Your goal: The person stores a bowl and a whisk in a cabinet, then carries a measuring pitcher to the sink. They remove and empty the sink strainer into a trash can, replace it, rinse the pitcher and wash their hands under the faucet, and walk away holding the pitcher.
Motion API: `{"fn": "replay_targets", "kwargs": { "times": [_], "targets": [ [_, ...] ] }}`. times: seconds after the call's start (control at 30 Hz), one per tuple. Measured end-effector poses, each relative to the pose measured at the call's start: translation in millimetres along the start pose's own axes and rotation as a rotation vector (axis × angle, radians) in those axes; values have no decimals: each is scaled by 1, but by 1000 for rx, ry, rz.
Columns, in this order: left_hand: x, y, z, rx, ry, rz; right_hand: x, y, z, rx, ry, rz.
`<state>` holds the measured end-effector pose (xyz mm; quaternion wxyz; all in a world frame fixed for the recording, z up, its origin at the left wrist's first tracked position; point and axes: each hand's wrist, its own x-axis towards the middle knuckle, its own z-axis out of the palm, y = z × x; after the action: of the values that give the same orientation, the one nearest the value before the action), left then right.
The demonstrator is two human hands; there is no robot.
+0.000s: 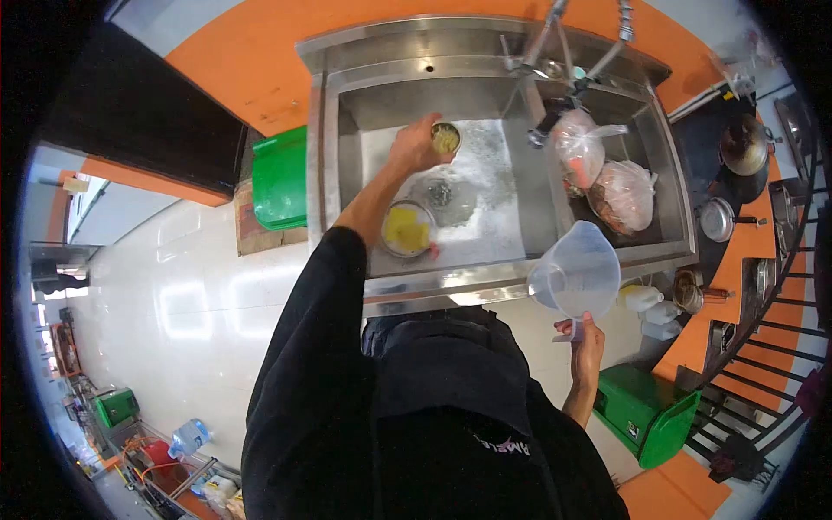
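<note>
My left hand [419, 146] reaches into the left basin of a steel sink [407, 91], its fingers wrapped round a small round container [446, 137] with pale yellowish contents. Below it in the same basin, a round dish [407, 229] holds yellow pieces, close to my left forearm. Whitish foam or water [490, 173] covers the basin floor around the drain. My right hand [588, 340] grips the handle of a translucent plastic measuring jug [579, 269], which is over the sink's front edge at the right. The inside of the jug looks empty.
Two plastic bags of food, one upper [579, 149] and one lower [626, 198], lie in the right basin. A spray tap [542, 130] hangs over the divider. Green bins stand left [280, 179] and lower right [646, 416]. Pans [744, 146] and white jugs [643, 299] are at the right.
</note>
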<state>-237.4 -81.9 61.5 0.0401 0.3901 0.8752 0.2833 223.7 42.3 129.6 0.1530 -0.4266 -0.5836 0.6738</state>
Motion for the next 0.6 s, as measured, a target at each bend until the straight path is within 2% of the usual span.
{"fn": "replay_targets", "kwargs": {
  "times": [0.07, 0.33, 0.4, 0.6],
  "targets": [
    [7, -34, -13, 55, 59, -26, -10, 7, 36, 43, 66, -35],
    [-9, -130, -135, 91, -34, 2, -73, 49, 192, 287, 287, -85],
    [-14, -134, -163, 108, -121, -37, -89, 53, 220, 306, 302, -88],
    [-11, -144, -206, 109, -112, -5, -109, 66, 264, 365, 338, -78]
  ]
}}
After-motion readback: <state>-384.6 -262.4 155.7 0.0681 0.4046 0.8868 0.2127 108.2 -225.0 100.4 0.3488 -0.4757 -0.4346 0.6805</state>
